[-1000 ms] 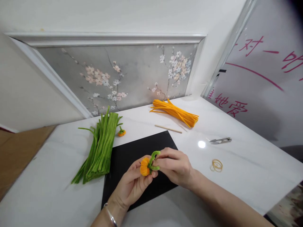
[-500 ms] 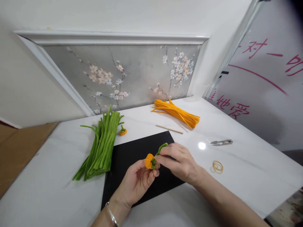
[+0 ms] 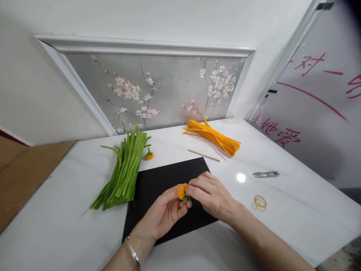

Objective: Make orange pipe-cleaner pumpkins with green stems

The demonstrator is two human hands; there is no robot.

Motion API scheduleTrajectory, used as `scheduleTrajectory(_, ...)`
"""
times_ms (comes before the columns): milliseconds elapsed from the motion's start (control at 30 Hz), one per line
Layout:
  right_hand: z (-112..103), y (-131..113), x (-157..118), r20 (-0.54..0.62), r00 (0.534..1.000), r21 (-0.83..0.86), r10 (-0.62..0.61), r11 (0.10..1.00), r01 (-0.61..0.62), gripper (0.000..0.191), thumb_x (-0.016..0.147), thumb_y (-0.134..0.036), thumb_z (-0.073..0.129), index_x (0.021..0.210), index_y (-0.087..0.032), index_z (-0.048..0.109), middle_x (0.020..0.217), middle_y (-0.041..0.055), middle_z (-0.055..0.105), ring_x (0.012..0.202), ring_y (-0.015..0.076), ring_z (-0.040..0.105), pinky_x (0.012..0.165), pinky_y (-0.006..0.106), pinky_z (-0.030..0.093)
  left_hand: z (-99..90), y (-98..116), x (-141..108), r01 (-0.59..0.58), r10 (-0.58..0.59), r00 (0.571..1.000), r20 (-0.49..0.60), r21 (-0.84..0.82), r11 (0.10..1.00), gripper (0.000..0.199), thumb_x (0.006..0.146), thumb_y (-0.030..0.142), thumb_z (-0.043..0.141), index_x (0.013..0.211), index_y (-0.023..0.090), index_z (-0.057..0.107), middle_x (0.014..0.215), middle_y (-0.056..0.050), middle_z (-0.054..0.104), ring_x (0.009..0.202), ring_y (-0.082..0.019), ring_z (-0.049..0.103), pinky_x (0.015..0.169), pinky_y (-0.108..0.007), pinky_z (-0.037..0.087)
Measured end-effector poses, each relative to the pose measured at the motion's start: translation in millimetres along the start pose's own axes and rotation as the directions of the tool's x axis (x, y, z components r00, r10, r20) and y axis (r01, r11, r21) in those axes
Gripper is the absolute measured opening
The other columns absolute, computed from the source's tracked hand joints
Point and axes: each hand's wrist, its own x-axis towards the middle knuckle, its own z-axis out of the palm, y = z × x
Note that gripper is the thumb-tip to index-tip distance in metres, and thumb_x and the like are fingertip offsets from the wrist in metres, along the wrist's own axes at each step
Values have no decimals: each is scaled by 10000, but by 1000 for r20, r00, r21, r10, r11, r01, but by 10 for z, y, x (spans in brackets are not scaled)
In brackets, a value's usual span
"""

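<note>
A small orange pumpkin (image 3: pixel 182 191) with green pipe cleaner at its stem end sits in my left hand (image 3: pixel 166 212), pinched between thumb and fingers above a black mat (image 3: pixel 160 180). My right hand (image 3: pixel 211 194) is closed, its fingertips pressed against the green pipe cleaner (image 3: pixel 186 197) on the pumpkin's right side. Those fingers hide most of the green piece. A second little orange pumpkin (image 3: pixel 149 155) with a green stem lies on the table beside a bundle of green pipe cleaners (image 3: pixel 126 171).
Orange pipe cleaners (image 3: pixel 213 137) lie bundled at the back, near a thin wooden stick (image 3: pixel 204 155). To the right are small metal thread snips (image 3: pixel 266 174) and yellowish rings (image 3: pixel 260 203). The white table (image 3: pixel 293 214) meets a wall and a whiteboard (image 3: pixel 318 94).
The green loop that stuck up above my right fingers is no longer visible. My right fingers have closed in over the pumpkin's green end. The whole view has shifted slightly.
</note>
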Motion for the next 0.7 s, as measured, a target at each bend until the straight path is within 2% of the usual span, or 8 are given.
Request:
scheduleTrajectory(300, 6, 5, -28, -41, 997, 46, 62, 997, -60, 202, 971, -111, 381, 1008, -150, 576, 918, 75, 663, 761, 146, 581, 636, 276, 424, 62, 27, -15, -85, 95, 995, -41, 190, 978, 190, 840, 107, 633, 1015, 181, 632, 864, -54, 714, 766, -179, 731, 701, -226, 580)
scheduleTrajectory(500, 13, -3, -44, -61, 991, 56, 116, 992, -112, 212, 969, -119, 391, 959, -156, 599, 910, 72, 651, 719, 138, 560, 637, 266, 438, 58, -13, -14, -42, 45, 999, -25, 114, 993, 186, 834, 91, 631, 1002, 169, 633, 860, -58, 710, 773, -173, 733, 691, -201, 579)
scheduleTrajectory(700, -1, 3, -25, -144, 987, 48, 71, 997, -65, 210, 965, -135, 423, 897, -166, 619, 864, 63, 657, 748, 148, 568, 672, 288, 440, 50, -32, -23, -15, 15, 1000, 12, 26, 1000, 206, 823, 83, 638, 1013, 159, 616, 845, -54, 691, 744, -151, 725, 669, -170, 578)
